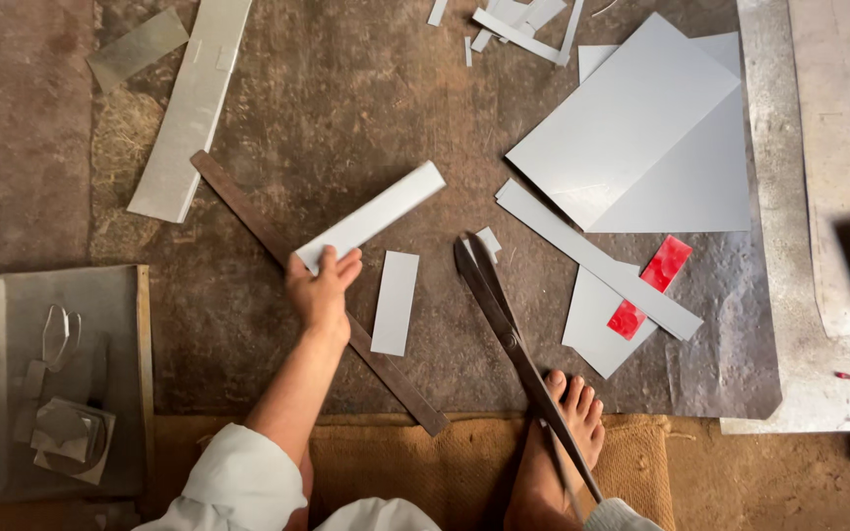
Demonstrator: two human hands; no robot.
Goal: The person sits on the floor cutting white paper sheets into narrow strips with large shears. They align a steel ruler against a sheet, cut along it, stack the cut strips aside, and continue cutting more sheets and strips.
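Our left hand [322, 290] has its fingers [344, 264] clamped on the near end of a long white strip [374, 216], which angles away toward 2 o'clock. Right hand is out of frame, so we can't tell its grip. A dark metal ruler [248, 211] runs under the hand. Short white piece [394, 302] lies just at 3 o'clock; shears [504, 324] sit beyond it. Open floor [346, 88] at 12. Grey sheets [641, 128] lie far off at 2.

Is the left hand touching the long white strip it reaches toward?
Touching. The head view shows the left hand with fingers wrapped over the near end of the white strip, lifted above the dark metal ruler.
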